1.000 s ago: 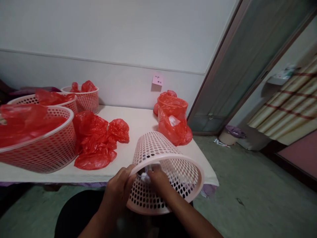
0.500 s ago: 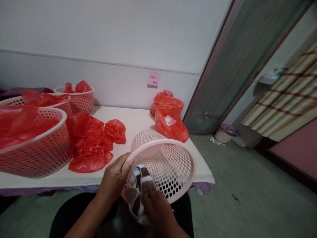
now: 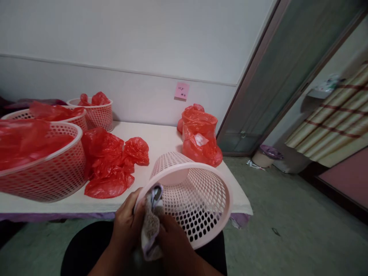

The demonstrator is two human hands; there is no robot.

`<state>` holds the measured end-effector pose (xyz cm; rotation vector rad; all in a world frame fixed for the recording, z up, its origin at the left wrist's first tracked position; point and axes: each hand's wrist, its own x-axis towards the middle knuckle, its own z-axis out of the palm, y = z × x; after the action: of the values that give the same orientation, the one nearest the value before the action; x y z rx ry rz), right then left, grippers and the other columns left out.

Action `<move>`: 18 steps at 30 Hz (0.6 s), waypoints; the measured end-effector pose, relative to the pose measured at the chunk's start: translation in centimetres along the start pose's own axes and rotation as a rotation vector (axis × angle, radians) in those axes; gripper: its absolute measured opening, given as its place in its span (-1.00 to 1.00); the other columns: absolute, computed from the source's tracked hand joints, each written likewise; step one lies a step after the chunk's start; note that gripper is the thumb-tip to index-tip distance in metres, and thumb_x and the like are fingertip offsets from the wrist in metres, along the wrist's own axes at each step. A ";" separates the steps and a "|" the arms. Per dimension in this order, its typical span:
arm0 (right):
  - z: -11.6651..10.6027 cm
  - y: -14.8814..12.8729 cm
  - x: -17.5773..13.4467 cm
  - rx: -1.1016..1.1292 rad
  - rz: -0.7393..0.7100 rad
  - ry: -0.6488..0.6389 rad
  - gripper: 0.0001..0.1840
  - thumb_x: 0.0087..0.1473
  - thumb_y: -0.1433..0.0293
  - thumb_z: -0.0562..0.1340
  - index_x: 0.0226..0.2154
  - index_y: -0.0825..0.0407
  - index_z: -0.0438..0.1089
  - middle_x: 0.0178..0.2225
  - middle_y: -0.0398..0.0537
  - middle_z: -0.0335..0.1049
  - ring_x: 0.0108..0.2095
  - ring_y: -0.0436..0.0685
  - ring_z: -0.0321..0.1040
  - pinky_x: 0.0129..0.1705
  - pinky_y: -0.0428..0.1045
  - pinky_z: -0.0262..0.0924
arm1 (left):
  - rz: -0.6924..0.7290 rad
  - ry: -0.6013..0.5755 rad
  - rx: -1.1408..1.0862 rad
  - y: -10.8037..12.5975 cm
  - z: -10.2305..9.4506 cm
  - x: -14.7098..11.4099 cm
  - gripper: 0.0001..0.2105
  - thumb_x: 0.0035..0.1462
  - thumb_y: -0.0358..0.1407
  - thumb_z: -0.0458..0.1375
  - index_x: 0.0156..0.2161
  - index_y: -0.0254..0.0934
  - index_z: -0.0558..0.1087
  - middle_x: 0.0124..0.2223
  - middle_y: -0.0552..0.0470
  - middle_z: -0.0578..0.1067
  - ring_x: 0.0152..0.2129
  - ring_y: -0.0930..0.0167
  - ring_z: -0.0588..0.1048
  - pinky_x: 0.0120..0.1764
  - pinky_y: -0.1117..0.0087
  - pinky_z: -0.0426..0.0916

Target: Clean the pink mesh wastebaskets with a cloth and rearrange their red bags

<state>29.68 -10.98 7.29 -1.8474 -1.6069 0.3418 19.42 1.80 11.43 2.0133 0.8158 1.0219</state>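
Note:
A light pink plastic mesh basket [image 3: 208, 180] lies tilted over my lap, its wide mouth facing me. My left hand [image 3: 129, 218] grips the basket's rim at the left, with the thumb near the inside. Bunched in my right hand [image 3: 174, 237] is a striped grey, brown and white cloth [image 3: 151, 228], which reaches up against the inner left wall beside my left thumb. The right fingers are partly hidden by the cloth and shadow.
On the white-covered bed [image 3: 155, 132] stand more mesh baskets [image 3: 48, 180] lined with red plastic bags. Loose red bags [image 3: 110, 163] lie beside them. A red-bagged basket [image 3: 201, 134] sits at the right end. A bin [image 3: 266, 155] stands on the floor near the glass door.
The cloth has moved up and left along the basket's inside rim, more bunched now. My right hand has shifted slightly left with it. My left hand still grips the rim.

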 end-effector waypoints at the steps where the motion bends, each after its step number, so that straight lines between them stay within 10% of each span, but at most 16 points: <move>1: 0.2 0.7 0.0 -0.066 0.018 -0.025 -0.76 0.19 0.39 0.14 -0.09 -0.04 0.41 -0.12 0.04 0.42 -0.10 0.22 0.33 -0.05 0.12 0.25 | 0.068 0.002 0.036 -0.2 -0.3 0.3 -0.65 0.25 -0.10 0.00 -0.03 -0.25 0.45 -0.09 -0.03 0.58 -0.15 0.34 0.53 -0.06 0.37 0.39; 8: -3.9 6.0 2.6 -0.724 0.178 -0.205 -0.76 0.14 0.53 0.13 -0.18 0.09 0.47 -0.16 0.21 0.43 -0.12 0.32 0.36 -0.15 0.17 0.27 | 0.284 0.007 0.124 -0.5 -0.6 0.7 -0.73 0.28 -0.27 0.01 0.03 -0.25 0.40 -0.07 -0.03 0.58 -0.13 0.43 0.54 -0.07 0.50 0.39; 18: -4.2 6.5 3.1 -0.618 0.160 -0.294 -0.73 0.00 0.43 0.23 -0.19 0.03 0.49 -0.18 0.11 0.47 -0.21 0.25 0.44 -0.24 0.02 0.28 | 0.423 -0.053 0.192 0.0 0.0 0.8 -0.73 0.28 -0.34 0.01 0.06 -0.27 0.34 -0.04 -0.09 0.55 -0.07 0.42 0.52 -0.05 0.49 0.38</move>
<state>37.94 -9.54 7.06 -2.4921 -1.9147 0.2024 19.80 2.39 11.76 2.4329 0.4811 1.1472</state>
